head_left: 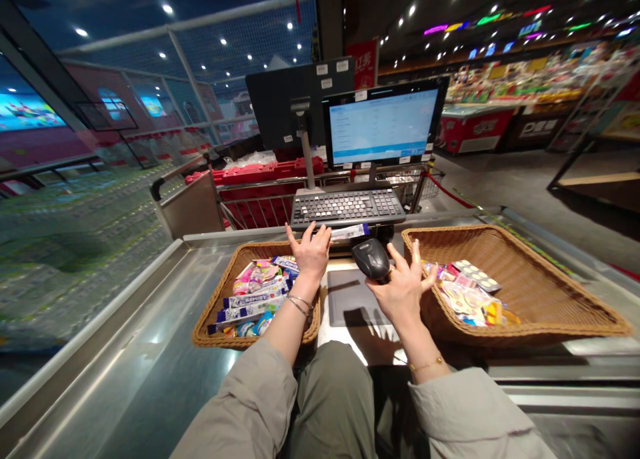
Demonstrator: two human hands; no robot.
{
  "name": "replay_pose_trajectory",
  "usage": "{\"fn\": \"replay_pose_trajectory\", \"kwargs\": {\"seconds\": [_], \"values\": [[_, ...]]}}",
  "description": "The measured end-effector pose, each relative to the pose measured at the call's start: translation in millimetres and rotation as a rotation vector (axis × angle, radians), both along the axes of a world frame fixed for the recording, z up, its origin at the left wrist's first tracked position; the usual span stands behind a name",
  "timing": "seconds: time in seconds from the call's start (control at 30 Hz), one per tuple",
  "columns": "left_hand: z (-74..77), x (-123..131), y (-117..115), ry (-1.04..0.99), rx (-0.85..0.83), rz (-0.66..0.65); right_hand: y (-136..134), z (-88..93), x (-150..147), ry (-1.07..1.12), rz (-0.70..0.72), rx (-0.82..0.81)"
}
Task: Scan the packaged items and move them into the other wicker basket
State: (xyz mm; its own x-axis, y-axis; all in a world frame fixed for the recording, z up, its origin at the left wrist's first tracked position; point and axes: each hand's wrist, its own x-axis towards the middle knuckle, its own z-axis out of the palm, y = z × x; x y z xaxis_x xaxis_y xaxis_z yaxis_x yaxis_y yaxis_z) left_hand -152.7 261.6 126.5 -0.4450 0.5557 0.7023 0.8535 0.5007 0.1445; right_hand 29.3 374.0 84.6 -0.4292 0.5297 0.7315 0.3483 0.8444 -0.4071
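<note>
My left hand [311,251] is palm down in front of the keyboard [350,206]. Its fingertips pinch the left end of a slim white and blue stick packet [351,232], the outer fingers spread. In my right hand [403,284], a black barcode scanner [371,258] is held between thumb and forefinger, its head pointing left; the other fingers fan outward. Beneath both hands lies a grey pad [345,298]. Similar stick packets [250,311] and small colourful packages fill a wicker basket [205,329] under my left forearm.
Right of my right hand, another wicker basket [545,279] holds colourful packages [473,296] and a blister pack [477,276]. A lit monitor [383,127] stands behind the keyboard, beside a second screen's dark back [280,106]. A metal counter [150,339] surrounds the baskets; a shopping cart [260,209] stands beyond.
</note>
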Motion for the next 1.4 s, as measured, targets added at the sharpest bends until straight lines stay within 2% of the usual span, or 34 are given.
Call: {"fn": "replay_pose_trajectory", "kwargs": {"seconds": [0.53,0.9,1.13,1.4], "values": [[-0.5,2,4,0.009,0.012,0.001,2,-0.9,2,0.0,0.016,-0.007],[3.5,9,12,0.018,0.021,-0.007,-2,20.3,12,0.046,-0.077,-0.031],[4.8,20,32,0.058,0.024,-0.07,17,32.2,31,0.091,-0.2,-0.078],[6.9,49,73,0.097,0.033,-0.198,58,48.5,76,0.17,-0.394,-0.2]]}}
